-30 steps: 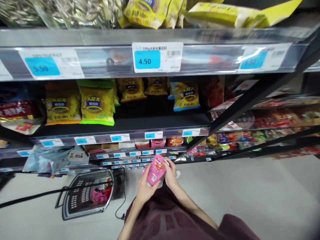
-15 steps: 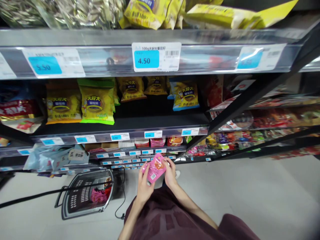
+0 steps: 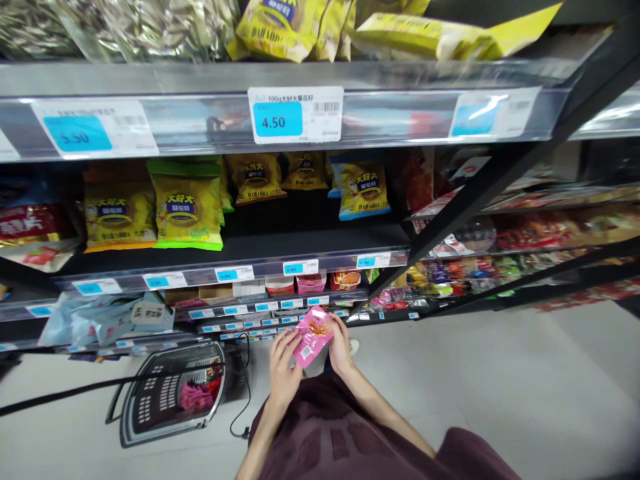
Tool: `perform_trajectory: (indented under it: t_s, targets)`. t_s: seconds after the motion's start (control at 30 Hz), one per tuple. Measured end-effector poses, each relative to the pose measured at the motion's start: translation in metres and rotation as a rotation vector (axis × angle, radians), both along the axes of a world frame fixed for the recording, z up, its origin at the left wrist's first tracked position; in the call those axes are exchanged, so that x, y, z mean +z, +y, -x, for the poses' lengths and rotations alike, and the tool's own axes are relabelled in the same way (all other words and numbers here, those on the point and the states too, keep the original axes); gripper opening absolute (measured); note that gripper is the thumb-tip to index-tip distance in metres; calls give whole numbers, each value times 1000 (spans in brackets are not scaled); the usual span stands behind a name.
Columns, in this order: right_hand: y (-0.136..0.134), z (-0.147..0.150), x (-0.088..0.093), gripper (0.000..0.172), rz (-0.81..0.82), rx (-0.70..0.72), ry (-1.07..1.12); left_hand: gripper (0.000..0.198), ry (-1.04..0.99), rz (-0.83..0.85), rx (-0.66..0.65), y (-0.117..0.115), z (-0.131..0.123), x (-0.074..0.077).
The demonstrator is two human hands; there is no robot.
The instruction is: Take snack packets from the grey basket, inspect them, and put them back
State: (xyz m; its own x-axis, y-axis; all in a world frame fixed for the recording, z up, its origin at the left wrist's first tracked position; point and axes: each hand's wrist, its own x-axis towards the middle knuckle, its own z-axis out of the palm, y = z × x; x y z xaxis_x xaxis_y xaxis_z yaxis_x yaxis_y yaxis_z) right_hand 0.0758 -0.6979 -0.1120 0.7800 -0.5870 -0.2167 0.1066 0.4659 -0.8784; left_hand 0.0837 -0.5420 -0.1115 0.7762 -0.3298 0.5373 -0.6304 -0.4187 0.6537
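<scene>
A small pink snack packet (image 3: 314, 335) with a food picture and a white barcode label is held low in front of my body, tilted. My left hand (image 3: 286, 360) grips its left edge, fingers on the face of the packet. At the upper right edge my right hand (image 3: 339, 343) is closed on the packet too. Just beyond it, a lower shelf carries a pink box (image 3: 311, 284) and a red box (image 3: 346, 280).
A dark shopping basket (image 3: 165, 397) with pink and red packages sits on the floor at left. A black cable (image 3: 247, 387) lies beside it. Yellow snack bags (image 3: 185, 210) stand on the middle shelf, under a jutting upper shelf edge (image 3: 400, 120). A black post (image 3: 475, 190) slants at right.
The shelves have shifted slightly left in view. My left hand has moved a little left on the packet, its fingers less spread across it. The packet stays held in both hands.
</scene>
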Motion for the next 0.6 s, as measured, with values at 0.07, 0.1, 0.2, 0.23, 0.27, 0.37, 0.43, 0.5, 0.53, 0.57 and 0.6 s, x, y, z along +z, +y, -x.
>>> perform_trajectory:
  t_s: [0.07,0.1,0.2,0.23,0.27,0.37,0.43,0.5,0.53,0.57,0.6]
  targets:
    - [0,0,4,25,-56,88,-63,31,42,37,22,0,1,-4]
    - [1,0,7,30,-81,140,-97,27,84,56,45,1,2,-7]
    - [3,1,12,43,-127,256,-147,20,296,108,171,1,4,-15]
    - [4,1,13,43,-121,271,-140,22,385,137,211,1,4,-16]
    - [5,1,13,46,-102,275,-128,25,471,178,234,0,4,-17]
    - [7,1,12,59,-33,251,-95,34,678,348,192,-2,3,-14]
    - [8,0,10,53,-16,235,-91,40,770,446,124,-3,1,-10]
    - [8,0,9,45,-1,221,-86,43,843,503,59,-4,1,-8]
    - [8,0,9,42,14,216,-79,44,872,527,36,-4,0,-8]
    - [8,0,9,40,28,211,-71,44,897,550,24,-5,1,-8]
    - [8,0,9,38,40,206,-62,44,920,570,21,-5,1,-8]
